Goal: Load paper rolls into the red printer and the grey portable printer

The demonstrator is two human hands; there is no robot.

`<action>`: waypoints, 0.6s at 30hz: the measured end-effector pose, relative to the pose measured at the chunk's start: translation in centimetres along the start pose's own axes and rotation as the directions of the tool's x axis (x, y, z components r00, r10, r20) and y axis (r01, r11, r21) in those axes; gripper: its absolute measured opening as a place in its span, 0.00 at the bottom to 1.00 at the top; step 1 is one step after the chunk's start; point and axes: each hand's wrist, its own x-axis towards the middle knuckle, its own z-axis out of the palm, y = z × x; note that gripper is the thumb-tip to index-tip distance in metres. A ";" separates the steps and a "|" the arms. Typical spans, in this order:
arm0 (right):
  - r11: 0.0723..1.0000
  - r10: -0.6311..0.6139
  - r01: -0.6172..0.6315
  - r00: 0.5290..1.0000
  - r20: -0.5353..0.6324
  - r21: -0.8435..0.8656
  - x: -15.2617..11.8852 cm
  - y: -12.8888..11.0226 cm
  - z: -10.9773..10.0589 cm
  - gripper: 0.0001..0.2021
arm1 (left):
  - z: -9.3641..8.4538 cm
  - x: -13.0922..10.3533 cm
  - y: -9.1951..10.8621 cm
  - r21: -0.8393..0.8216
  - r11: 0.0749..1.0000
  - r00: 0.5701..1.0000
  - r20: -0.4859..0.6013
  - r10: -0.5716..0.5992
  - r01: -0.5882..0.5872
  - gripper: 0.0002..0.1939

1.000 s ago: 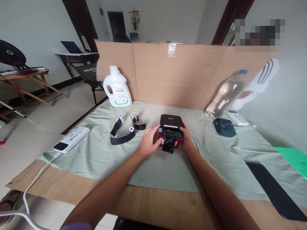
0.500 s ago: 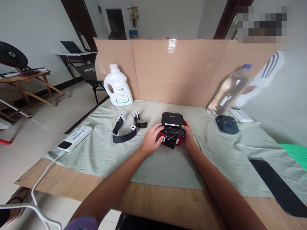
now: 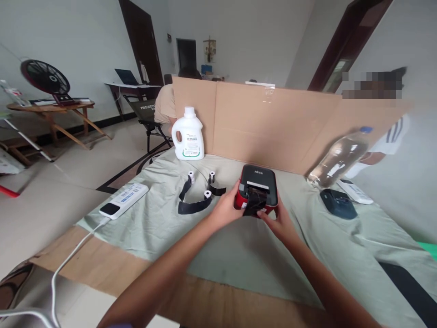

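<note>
A small red and black label printer (image 3: 261, 177) is in front of me on the cloth, or just above it; I cannot tell which. From its front slot a shiny black strip (image 3: 255, 202) hangs down. My left hand (image 3: 227, 207) grips the printer's left side, while my right hand (image 3: 278, 218) clasps the right side with the thumb at the lower front edge. Left of the printer, several white-cored rolls with black strips stand on the cloth, among them a front roll (image 3: 207, 195) whose strip is partly unrolled.
A white jug (image 3: 190, 139) and a leaning clear bottle (image 3: 341, 157) stand near the cardboard screen (image 3: 256, 123). At left lies a white power strip (image 3: 123, 200) with a cable. A dark device (image 3: 337, 203) and a black slab (image 3: 406, 282) are on the right. People sit beyond the screen.
My view has tilted up and shifted left. The left hand has gone from resting at the printer's front left to gripping its side; the right thumb has moved down to the lower front.
</note>
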 end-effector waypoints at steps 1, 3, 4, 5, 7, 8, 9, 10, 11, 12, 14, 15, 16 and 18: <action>0.999 -0.046 0.046 0.999 0.024 0.007 1.4 -1.3 0.8 0.47 | -2.0 0.6 0.3 -0.026 1.000 1.000 0.004 -0.008 0.008 0.47; 0.991 -0.120 0.113 0.986 0.112 0.071 4.7 -4.1 2.8 0.52 | -6.6 1.9 0.6 -0.066 0.998 1.000 -0.017 -0.014 0.013 0.47; 0.984 -0.142 0.122 0.977 0.159 0.127 6.4 -5.5 4.1 0.51 | -9.0 2.4 0.6 -0.080 0.997 0.999 -0.035 -0.012 0.009 0.47; 0.977 -0.154 0.121 0.969 0.193 0.174 8.0 -6.8 5.6 0.48 | -11.3 2.9 0.4 -0.090 0.996 0.999 -0.051 -0.010 0.005 0.47; 0.961 -0.185 0.128 0.957 0.225 0.245 11.0 -8.9 9.2 0.43 | -15.9 3.3 -0.2 -0.100 0.995 0.995 -0.099 -0.020 0.010 0.49; 0.953 -0.203 0.135 0.950 0.239 0.272 12.3 -9.7 11.2 0.43 | -17.9 3.2 -0.6 -0.095 0.995 0.992 -0.120 -0.035 0.023 0.50; 0.944 -0.222 0.143 0.941 0.254 0.298 13.4 -10.3 13.3 0.43 | -19.8 2.9 -1.1 -0.087 0.995 0.988 -0.145 -0.052 0.040 0.51; 0.935 -0.241 0.149 0.932 0.270 0.321 14.4 -10.8 15.4 0.42 | -21.5 2.5 -1.6 -0.079 0.995 0.983 -0.166 -0.073 0.061 0.52; 0.928 -0.259 0.153 0.921 0.291 0.341 15.2 -11.1 17.5 0.42 | -23.1 2.0 -2.2 -0.070 0.994 0.978 -0.189 -0.094 0.082 0.53; 0.922 -0.274 0.156 0.910 0.310 0.355 15.9 -11.2 19.5 0.41 | -24.5 1.4 -2.9 -0.063 0.993 0.970 -0.213 -0.115 0.104 0.53; 0.922 -0.285 0.157 0.894 0.347 0.354 17.0 -11.2 23.0 0.38 | -26.6 0.2 -4.4 -0.052 0.988 0.955 -0.252 -0.157 0.148 0.52; 0.925 -0.286 0.156 0.888 0.361 0.347 17.5 -11.0 24.5 0.36 | -27.5 -0.3 -5.3 -0.052 0.984 0.948 -0.263 -0.178 0.170 0.52; 0.928 -0.285 0.157 0.883 0.373 0.338 17.8 -10.7 25.8 0.34 | -28.1 -0.8 -6.3 -0.055 0.980 0.942 -0.270 -0.198 0.190 0.52; 0.933 -0.286 0.163 0.877 0.385 0.320 18.4 -9.8 27.8 0.29 | -28.9 -1.4 -8.5 -0.074 0.972 0.933 -0.272 -0.235 0.223 0.53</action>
